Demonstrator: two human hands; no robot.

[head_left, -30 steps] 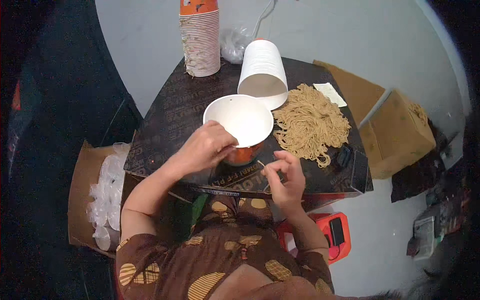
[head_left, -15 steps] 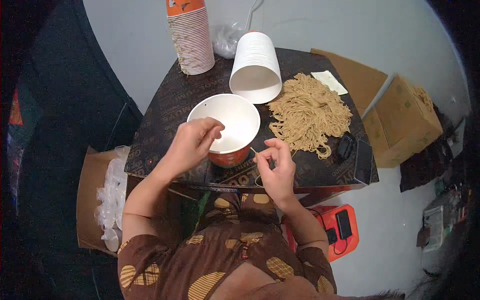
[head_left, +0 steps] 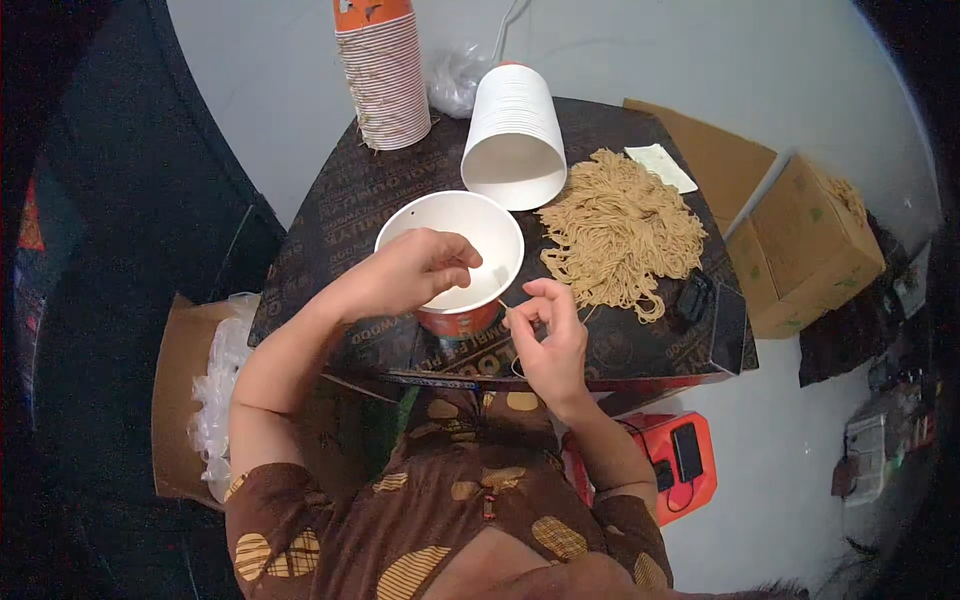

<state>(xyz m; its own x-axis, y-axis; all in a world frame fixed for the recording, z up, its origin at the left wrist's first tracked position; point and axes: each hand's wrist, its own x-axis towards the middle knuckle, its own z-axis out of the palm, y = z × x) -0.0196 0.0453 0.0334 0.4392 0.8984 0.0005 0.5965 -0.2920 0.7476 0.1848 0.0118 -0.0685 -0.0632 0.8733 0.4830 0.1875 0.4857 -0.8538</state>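
We see the left hand curled over the rim of the white paper bowl on the dark desk; whether its grip holds anything, we cannot tell. The right hand pinches a thin noodle strand just beside the bowl, near the noodle pile.

Your left hand rests on the near rim of the paper bowl, fingers curled over its white inside. Your right hand sits just beside the bowl — thumb and forefinger pinching a thin noodle strand. Beyond that pinch lies the noodle pile — and a tipped stack of white cups.
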